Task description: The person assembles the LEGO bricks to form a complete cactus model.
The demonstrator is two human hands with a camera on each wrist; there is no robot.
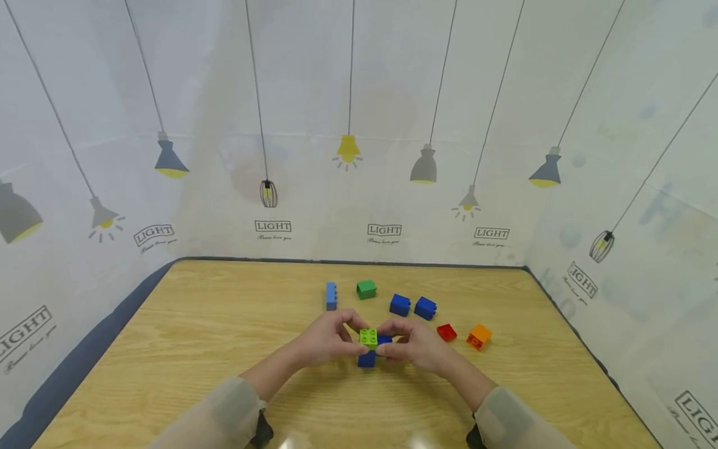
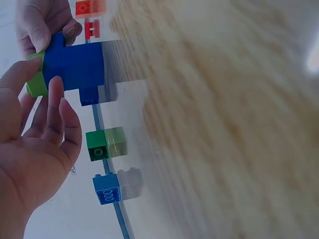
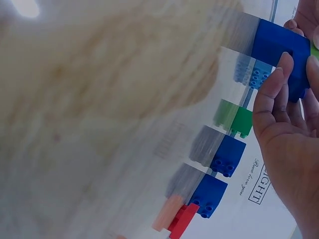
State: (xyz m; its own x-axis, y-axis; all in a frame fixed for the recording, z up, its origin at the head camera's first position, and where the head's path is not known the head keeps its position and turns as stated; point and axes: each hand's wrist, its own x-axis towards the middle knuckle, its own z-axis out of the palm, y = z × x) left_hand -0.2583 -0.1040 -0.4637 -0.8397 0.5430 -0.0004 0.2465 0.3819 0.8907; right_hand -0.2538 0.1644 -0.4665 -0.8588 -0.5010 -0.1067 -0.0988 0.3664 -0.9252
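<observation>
The left hand (image 1: 327, 337) pinches a lime-green brick (image 1: 368, 337) atop a blue stack (image 1: 367, 359) standing on a glossy wood-grain table (image 1: 213, 324); the right hand (image 1: 422, 345) pinches a blue brick (image 1: 384, 340) at its side. Beyond curve six loose bricks (image 1: 400, 304), light blue round to orange. Broad wood lies leftward, out to a dark border (image 1: 78, 368). The pale wall covering (image 1: 303, 81) bears printed lamps (image 1: 348, 146) and "LIGHT" labels (image 1: 272, 226) over tiny script.

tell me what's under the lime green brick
Blue bricks sit directly under the lime green brick; its underside is covered, and the left hand's fingers hide some blue.
</observation>
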